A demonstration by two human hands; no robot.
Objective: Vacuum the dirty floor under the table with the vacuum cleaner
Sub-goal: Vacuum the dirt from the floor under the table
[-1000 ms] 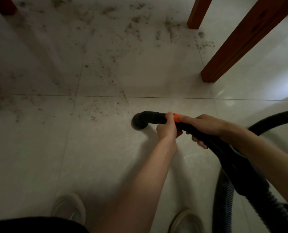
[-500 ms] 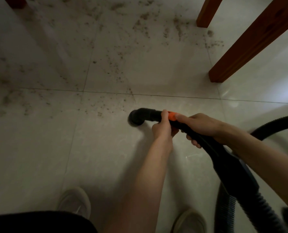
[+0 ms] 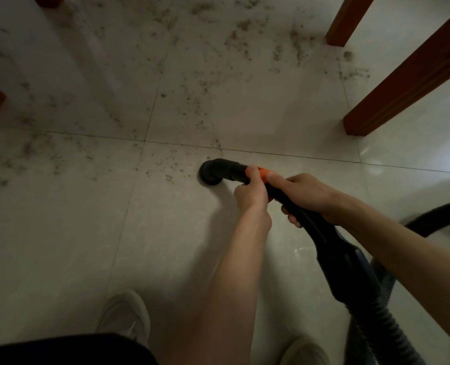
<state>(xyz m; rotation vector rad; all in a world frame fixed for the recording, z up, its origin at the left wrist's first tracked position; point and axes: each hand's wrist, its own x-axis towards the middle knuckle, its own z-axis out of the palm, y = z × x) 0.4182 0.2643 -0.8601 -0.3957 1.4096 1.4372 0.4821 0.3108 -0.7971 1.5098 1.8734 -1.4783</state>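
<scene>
Both hands, left hand [image 3: 252, 192] & right hand [image 3: 305, 196], grip the black vacuum wand [image 3: 292, 204]; round nozzle [image 3: 211, 173] on pale tiled floor [image 3: 60, 233], mid-sweep. Next, prob.: push far-left into dark crumb scatter [image 3: 192, 83].

We are looking at a dim, soft view; daylight is glaring off the floor [image 3: 413, 143] at right (edges bending), and arm shadows are falling leftward.

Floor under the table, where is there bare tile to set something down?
Bare tile lies left of the nozzle down to the shoe. Also right of the near table leg. Dirt crowds the tiles beyond.
</scene>
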